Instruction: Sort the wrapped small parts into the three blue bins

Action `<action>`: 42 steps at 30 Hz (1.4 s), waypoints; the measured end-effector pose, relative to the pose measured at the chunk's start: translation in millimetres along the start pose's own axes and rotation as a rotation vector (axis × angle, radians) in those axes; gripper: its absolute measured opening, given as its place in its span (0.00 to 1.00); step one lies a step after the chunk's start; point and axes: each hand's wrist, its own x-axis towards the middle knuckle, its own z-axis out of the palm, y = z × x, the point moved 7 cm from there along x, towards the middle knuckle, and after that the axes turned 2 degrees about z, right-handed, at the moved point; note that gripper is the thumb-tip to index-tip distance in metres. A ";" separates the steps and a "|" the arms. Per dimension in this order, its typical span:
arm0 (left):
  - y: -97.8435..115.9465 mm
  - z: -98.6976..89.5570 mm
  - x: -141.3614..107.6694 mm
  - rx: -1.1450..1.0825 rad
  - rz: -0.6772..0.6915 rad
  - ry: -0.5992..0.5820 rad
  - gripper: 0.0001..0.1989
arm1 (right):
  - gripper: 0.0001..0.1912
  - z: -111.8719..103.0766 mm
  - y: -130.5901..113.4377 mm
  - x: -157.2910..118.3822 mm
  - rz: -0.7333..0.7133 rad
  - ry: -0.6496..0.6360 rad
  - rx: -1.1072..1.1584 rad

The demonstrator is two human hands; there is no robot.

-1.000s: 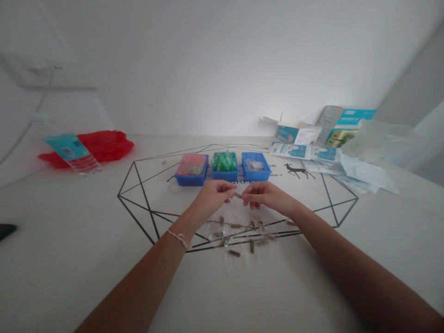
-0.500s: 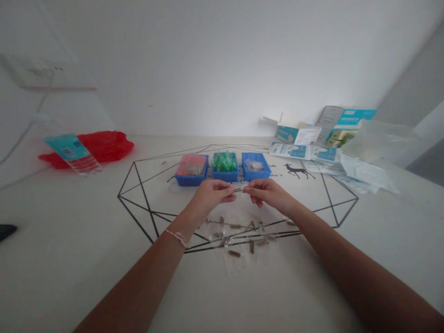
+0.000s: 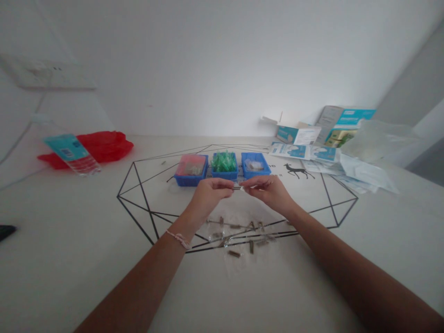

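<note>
Between my two hands is a small clear plastic bag (image 3: 237, 188) with a thin brass-coloured metal piece showing in it; its exact kind is too small to tell. My left hand (image 3: 213, 192) pinches the bag's left end between thumb and fingers. At the other end, my right hand (image 3: 268, 190) pinches it the same way. Nearer to me on the table lie several similar clear bags, each with a short brass-coloured metal piece (image 3: 234, 254). Just beyond my hands stand three blue bins: one with a pink cover (image 3: 190, 179), one full of green plastic pieces (image 3: 225, 175), one holding clear bags (image 3: 265, 172).
On the left, a plastic bottle (image 3: 71, 152) lies against a red plastic bag (image 3: 111, 142). Opened cartons (image 3: 294, 134) and flat packets (image 3: 369, 173) pile up at the back right. A dark object (image 3: 6, 231) sits at the left edge.
My right hand has shifted slightly left and up, its fingers straighter and closer to my left hand. The held bag's metal piece now lies more level. The bins have not moved.
</note>
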 end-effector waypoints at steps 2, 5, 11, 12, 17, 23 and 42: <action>-0.5 2.4 0.0 -0.006 -0.017 -0.016 0.09 | 0.14 -0.1 -3.1 -0.3 -0.017 0.016 -0.052; -2.6 8.3 -0.3 -0.058 -0.073 -0.067 0.07 | 0.12 -3.7 -3.9 -0.1 0.010 0.075 -0.102; -3.5 16.2 -4.9 0.364 0.026 -0.312 0.19 | 0.17 -21.1 19.1 -0.3 0.319 0.235 0.155; -6.3 19.5 -8.4 0.476 0.032 -0.408 0.20 | 0.17 -25.2 22.1 -0.8 0.356 0.272 0.207; -10.4 25.1 -22.0 0.801 0.080 -0.633 0.20 | 0.15 -33.4 30.3 -1.6 0.497 0.299 0.433; -14.4 26.8 -20.9 0.748 0.039 -0.672 0.07 | 0.14 -35.0 27.9 -3.4 0.500 0.330 0.457; 1.1 4.1 -2.1 0.184 -0.023 -0.227 0.11 | 0.18 23.3 6.7 -12.7 0.344 -0.343 0.150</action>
